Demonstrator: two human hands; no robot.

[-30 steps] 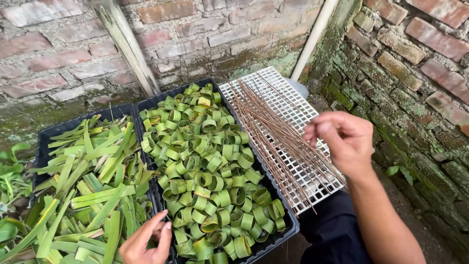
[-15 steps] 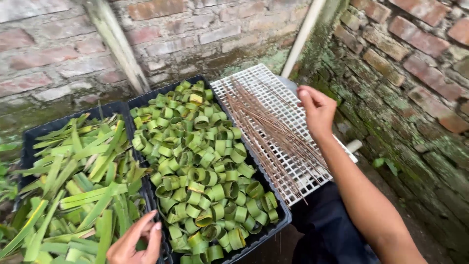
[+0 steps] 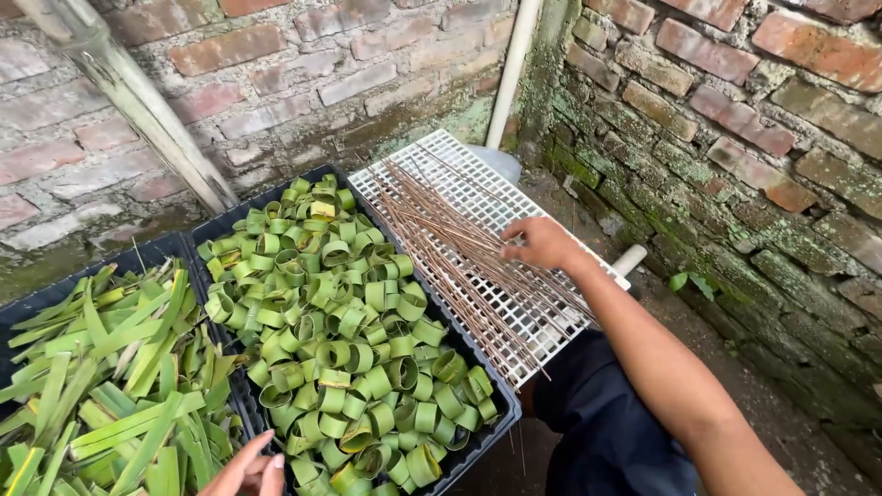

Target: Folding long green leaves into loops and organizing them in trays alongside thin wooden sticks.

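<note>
Brick walls (image 3: 303, 73) corner two black trays. At three o'clock, the right hand (image 3: 542, 243) rests on thin brown sticks (image 3: 459, 243) spread across a white grid (image 3: 478, 266), fingers curled onto them. At six o'clock, the left hand (image 3: 248, 468) hovers half-open beside rolled leaf rings (image 3: 340, 321), sorted apart from flat leaf strips (image 3: 101, 367).

Thin dry brown sticks (image 3: 459, 243) under right-hand fingers (image 3: 519, 241), matt, woody. White plastic grid (image 3: 551, 321) below, smooth. Left of fingers: glossy green leaf rings (image 3: 340, 331), black plastic crate (image 3: 487, 432). Rough mossy brick wall (image 3: 735, 138) beyond.
</note>
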